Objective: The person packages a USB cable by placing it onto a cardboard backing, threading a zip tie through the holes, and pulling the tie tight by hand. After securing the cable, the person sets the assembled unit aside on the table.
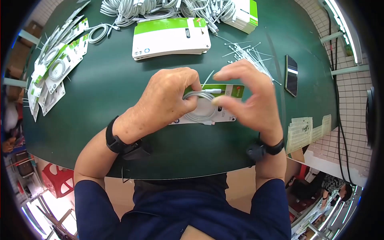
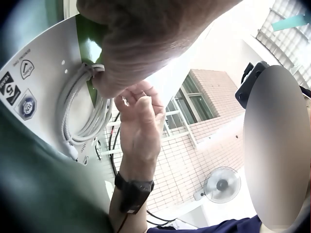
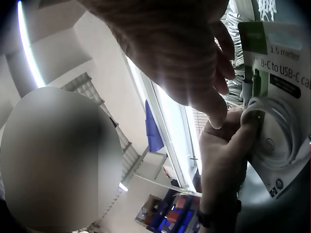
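Dark green bench (image 1: pixel 112 88) is stretching out under me in a tiled workroom. At its middle, close to the front edge, my left hand (image 1: pixel 168 98) is curling its fingers (image 1: pixel 195 85) down onto a coiled white cable (image 1: pixel 200 115). They are pinching the upper left of the loop against a white and green packaging card (image 1: pixel 237 91) lying flat beneath it. The cable's plug is pointing right along the card's green strip.

My right hand (image 1: pixel 252 100) is hovering over the card's right end. Its fingers are arched and spread, with thumb (image 1: pixel 222 101) and forefinger held well apart. The thumb tip is sitting just at the coil's right side, and I cannot tell whether it is touching.

Beyond my hands, toward the far edge, a stack of cards (image 1: pixel 172 38) is lying. Behind it, a heap of loose white cables (image 1: pixel 160 10) is spilling along the far edge. Thin white cable ties (image 1: pixel 250 56) are lying scattered just right of the stack, near my right fingertips. A dark phone (image 1: pixel 291 75) is resting near the right edge. Along the left edge, packed cards (image 1: pixel 56 66) are lying fanned in an overlapping row, with one loose coil (image 1: pixel 98 33) beside them. A pile of pale sheets (image 1: pixel 306 132) is sitting at the right front corner.
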`<state>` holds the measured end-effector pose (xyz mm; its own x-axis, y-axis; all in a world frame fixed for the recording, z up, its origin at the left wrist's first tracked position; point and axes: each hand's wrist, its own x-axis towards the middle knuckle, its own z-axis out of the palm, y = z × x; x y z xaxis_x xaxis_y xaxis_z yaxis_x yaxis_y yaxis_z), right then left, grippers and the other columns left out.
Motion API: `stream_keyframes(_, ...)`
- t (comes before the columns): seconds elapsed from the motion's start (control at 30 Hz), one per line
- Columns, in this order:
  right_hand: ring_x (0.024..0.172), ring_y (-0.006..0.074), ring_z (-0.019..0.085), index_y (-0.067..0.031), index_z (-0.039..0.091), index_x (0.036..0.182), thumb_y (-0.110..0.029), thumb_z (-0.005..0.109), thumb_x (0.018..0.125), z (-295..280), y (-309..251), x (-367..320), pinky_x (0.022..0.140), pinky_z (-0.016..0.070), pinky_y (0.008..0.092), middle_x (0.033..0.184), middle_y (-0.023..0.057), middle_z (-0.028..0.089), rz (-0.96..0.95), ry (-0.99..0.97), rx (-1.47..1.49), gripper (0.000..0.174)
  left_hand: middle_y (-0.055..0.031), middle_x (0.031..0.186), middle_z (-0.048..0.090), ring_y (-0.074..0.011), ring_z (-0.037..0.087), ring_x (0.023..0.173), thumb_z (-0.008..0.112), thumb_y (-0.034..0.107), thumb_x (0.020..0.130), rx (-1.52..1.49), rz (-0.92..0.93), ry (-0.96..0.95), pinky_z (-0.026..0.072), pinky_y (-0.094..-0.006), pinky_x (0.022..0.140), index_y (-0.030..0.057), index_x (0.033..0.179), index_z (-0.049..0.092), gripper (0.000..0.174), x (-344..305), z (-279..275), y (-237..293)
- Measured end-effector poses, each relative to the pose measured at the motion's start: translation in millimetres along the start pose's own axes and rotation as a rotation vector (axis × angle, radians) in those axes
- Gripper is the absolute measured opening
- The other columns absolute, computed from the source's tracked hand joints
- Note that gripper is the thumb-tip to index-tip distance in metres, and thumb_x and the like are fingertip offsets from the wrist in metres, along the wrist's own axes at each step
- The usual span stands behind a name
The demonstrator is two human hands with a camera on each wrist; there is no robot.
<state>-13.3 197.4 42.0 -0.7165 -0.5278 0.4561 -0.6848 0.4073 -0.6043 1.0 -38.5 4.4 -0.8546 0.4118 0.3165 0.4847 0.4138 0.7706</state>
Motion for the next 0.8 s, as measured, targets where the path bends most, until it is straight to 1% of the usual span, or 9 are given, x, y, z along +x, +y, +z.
stream_keyframes(0.03,0.086,0.0205,0.067,-0.0046,0.075,0.105,-0.004,0.083,0.081,4,1,-1,0.079,0.0546,0.0335,0.102,0.0067,0.074,0.003,-0.001,0.001,0.025,-0.0139,0.086,0.070,-0.0314,0.069,0.076,0.072,-0.004,0.073,0.008,-0.030,-0.010,0.0550,-0.0381,0.070,-0.0014,0.088,0.064,0.017,0,-1,0)
stream_keyframes(0.07,0.087,0.0220,0.066,-0.0056,0.075,0.103,-0.004,0.085,0.078,10,3,-3,0.079,0.0539,0.0346,0.101,0.0063,0.074,-0.027,-0.022,-0.053,0.027,-0.0136,0.089,0.072,-0.0296,0.072,0.080,0.073,-0.006,0.073,0.017,-0.058,-0.020,0.0574,-0.0355,0.074,-0.0025,0.090,0.065,0.019,0,-2,-1)
stream_keyframes(0.13,0.088,0.0251,0.064,-0.0075,0.077,0.099,-0.004,0.089,0.072,18,7,-7,0.078,0.0526,0.0369,0.100,0.0056,0.073,-0.089,-0.064,-0.160,0.030,-0.0135,0.089,0.072,-0.0294,0.072,0.080,0.073,-0.006,0.073,0.008,-0.071,-0.017,0.0577,-0.0353,0.074,-0.0023,0.090,0.065,0.018,1,-3,-2)
stream_keyframes(0.23,0.090,0.0244,0.063,-0.0077,0.077,0.096,-0.005,0.090,0.071,20,9,-7,0.078,0.0519,0.0362,0.099,0.0042,0.073,-0.050,-0.058,-0.123,0.028,-0.0133,0.089,0.073,-0.0290,0.073,0.080,0.073,-0.006,0.073,-0.011,-0.094,-0.004,0.0583,-0.0347,0.075,-0.0020,0.090,0.067,0.018,1,-3,-2)
stream_keyframes(0.33,0.089,0.0243,0.061,-0.0086,0.076,0.093,-0.007,0.090,0.071,23,8,-7,0.077,0.0512,0.0367,0.096,0.0031,0.071,-0.028,-0.049,-0.116,0.027,-0.0170,0.081,0.068,-0.0354,0.067,0.071,0.071,-0.005,0.073,-0.057,0.006,0.058,0.0525,-0.0417,0.064,-0.0032,0.087,0.065,0.015,0,0,-4)
stream_keyframes(0.43,0.087,0.0249,0.060,-0.0103,0.074,0.091,-0.009,0.089,0.070,25,6,-6,0.077,0.0504,0.0385,0.091,0.0023,0.067,-0.028,-0.038,-0.143,0.026,-0.0168,0.081,0.068,-0.0353,0.067,0.071,0.071,-0.005,0.073,-0.049,0.010,0.056,0.0528,-0.0416,0.064,-0.0032,0.086,0.065,0.015,0,2,-7)
stream_keyframes(0.57,0.085,0.0253,0.058,-0.0102,0.074,0.090,-0.006,0.087,0.071,23,7,-6,0.076,0.0502,0.0386,0.088,0.0024,0.065,-0.003,-0.063,-0.170,0.024,-0.0166,0.080,0.068,-0.0353,0.067,0.072,0.070,-0.005,0.072,-0.036,0.031,0.055,0.0530,-0.0415,0.065,-0.0032,0.086,0.066,0.014,1,4,-8)
stream_keyframes(0.67,0.085,0.0243,0.057,-0.0068,0.075,0.093,-0.003,0.088,0.071,22,10,-6,0.074,0.0487,0.0366,0.089,0.0046,0.066,-0.017,-0.093,-0.115,0.026,-0.0165,0.080,0.068,-0.0353,0.067,0.073,0.070,-0.005,0.072,-0.029,0.046,0.051,0.0530,-0.0416,0.065,-0.0031,0.085,0.066,0.014,2,5,-8)
stream_keyframes(0.8,0.085,0.0240,0.057,-0.0058,0.073,0.092,-0.004,0.087,0.072,23,12,-6,0.073,0.0483,0.0361,0.088,0.0049,0.066,-0.008,-0.120,-0.114,0.025,-0.0163,0.080,0.068,-0.0351,0.067,0.073,0.070,-0.005,0.072,-0.032,0.040,0.045,0.0530,-0.0416,0.065,-0.0029,0.085,0.066,0.014,2,7,-8)
